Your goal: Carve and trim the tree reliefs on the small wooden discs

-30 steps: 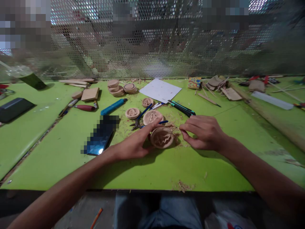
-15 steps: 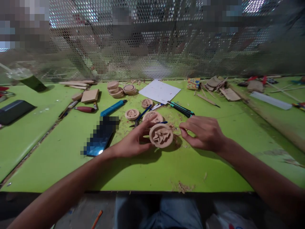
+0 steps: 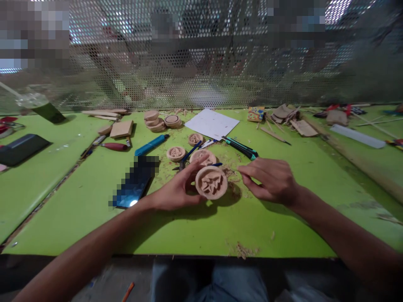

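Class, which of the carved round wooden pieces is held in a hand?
The frontmost carved disc, tilted up in the left hand; the other three carved discs lie farther back on the green table.

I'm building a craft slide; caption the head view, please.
Left hand holding a carved wooden disc at a green table scattered with shavings, right hand nearby.

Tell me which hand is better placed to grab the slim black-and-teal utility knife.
Probably the right hand: it is nearer the utility knife, while the left hand holds a round, pale, carved wooden disc.
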Tool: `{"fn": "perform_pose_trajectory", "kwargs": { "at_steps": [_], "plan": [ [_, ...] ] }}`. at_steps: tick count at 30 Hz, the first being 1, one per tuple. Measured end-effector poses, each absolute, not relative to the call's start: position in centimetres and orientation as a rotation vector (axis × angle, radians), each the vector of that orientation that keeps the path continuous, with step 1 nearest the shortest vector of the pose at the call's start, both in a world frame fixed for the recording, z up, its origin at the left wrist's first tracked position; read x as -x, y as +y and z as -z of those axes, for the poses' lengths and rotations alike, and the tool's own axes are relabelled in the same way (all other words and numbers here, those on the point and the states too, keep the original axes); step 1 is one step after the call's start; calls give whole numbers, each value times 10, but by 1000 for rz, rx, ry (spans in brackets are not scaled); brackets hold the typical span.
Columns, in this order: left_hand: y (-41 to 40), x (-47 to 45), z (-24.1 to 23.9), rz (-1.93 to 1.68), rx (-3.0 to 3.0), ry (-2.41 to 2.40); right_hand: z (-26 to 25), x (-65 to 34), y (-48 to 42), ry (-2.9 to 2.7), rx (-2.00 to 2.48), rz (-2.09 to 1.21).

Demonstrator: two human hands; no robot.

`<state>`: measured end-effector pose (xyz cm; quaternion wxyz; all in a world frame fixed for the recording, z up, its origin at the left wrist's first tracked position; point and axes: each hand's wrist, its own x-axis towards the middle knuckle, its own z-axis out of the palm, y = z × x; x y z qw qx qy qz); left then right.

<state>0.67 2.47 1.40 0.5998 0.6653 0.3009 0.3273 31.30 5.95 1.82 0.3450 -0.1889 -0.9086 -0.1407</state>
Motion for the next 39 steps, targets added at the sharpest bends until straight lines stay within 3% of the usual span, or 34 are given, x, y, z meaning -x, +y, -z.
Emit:
{"fn": "perform_pose_trajectory", "kwargs": {
  "at_steps": [24, 39],
  "plan": [
    [16, -14, -15, -544, -1385, 817, -7, -303, 49, -2604, 326, 300],
    [4, -21, -13, -595, -1216, 770, -17, -296, 37, -2580, 326, 193]
  ]
}}
